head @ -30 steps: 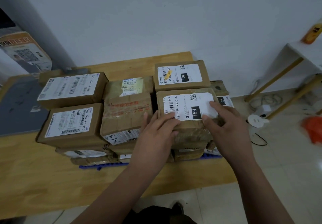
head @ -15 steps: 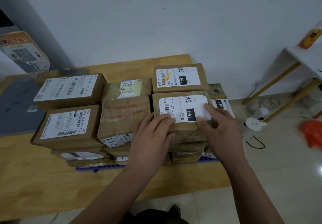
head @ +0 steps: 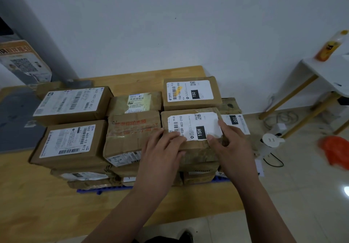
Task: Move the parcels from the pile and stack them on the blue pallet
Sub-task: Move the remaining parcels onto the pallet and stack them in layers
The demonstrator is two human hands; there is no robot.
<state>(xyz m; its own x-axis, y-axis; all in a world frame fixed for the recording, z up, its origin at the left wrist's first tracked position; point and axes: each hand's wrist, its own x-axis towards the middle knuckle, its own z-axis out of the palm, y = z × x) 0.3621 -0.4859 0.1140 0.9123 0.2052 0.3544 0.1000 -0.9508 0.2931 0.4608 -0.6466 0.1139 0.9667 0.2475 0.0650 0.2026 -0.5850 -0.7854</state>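
Several brown cardboard parcels are stacked in layers on the blue pallet (head: pixel 105 189), of which only the front edge shows. The top parcel labelled 15H (head: pixel 190 123) lies at the front right of the stack. My left hand (head: pixel 160 159) rests with straight fingers on its front-left top edge. My right hand (head: pixel 232 148) touches its front-right corner, thumb and index finger lying on the label. Behind it sits the parcel labelled 150 (head: pixel 190 91), and a lower parcel labelled 220 (head: pixel 236 122) lies to its right.
The pallet stands on a wooden table (head: pixel 37 205) against a white wall. A grey mat (head: pixel 17 122) lies at the left. To the right are a white side table (head: pixel 324 67) with an orange bottle (head: pixel 328 48), cables, a white round device (head: pixel 271 140) and an orange bag (head: pixel 334 150) on the floor.
Both hands stay on the 15H parcel. The gap between it and the middle parcel has closed, and my right hand has slid toward the front-right corner.
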